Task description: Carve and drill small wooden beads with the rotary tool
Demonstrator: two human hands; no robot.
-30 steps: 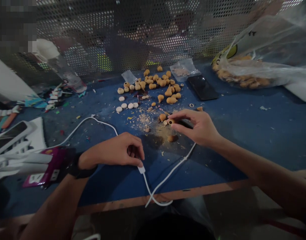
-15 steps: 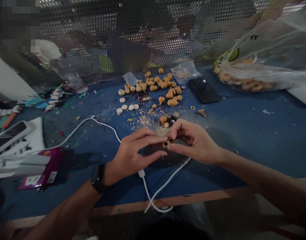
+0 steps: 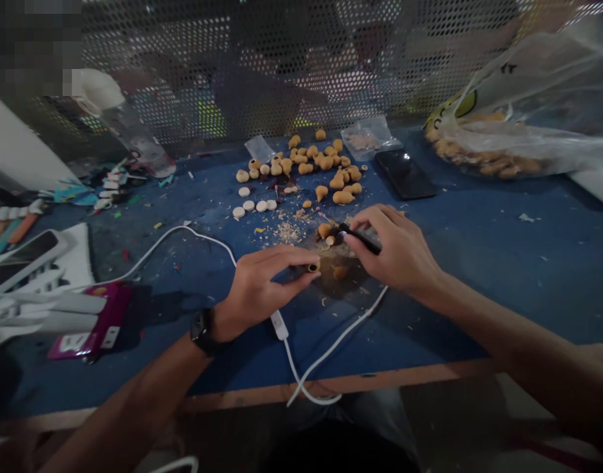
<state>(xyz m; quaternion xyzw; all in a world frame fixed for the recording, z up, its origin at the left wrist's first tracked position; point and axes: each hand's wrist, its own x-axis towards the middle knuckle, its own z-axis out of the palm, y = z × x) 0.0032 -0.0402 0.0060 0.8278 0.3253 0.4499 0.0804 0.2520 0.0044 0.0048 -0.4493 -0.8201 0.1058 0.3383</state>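
My left hand (image 3: 262, 282) pinches a small round orange bead (image 3: 313, 267) with a dark hole between thumb and forefinger, just above the blue table (image 3: 503, 263). My right hand (image 3: 395, 249) grips a thin black tool (image 3: 361, 239) whose tip points left toward loose orange pieces (image 3: 324, 230). A white cable (image 3: 326, 351) with an inline switch runs under both hands. Behind them lies a heap of several orange gourd-shaped beads (image 3: 321, 164) and a few white discs (image 3: 255, 205).
A black phone (image 3: 404, 174) lies behind my right hand. A clear plastic bag of orange pieces (image 3: 493, 157) sits at the back right. White tools, a second phone (image 3: 16, 253) and a magenta pack (image 3: 92, 322) are at the left. Perforated metal mesh (image 3: 291, 59) backs the table.
The bead passed from my right hand to my left hand. My right hand moved back toward the heap and took hold of the black tool.
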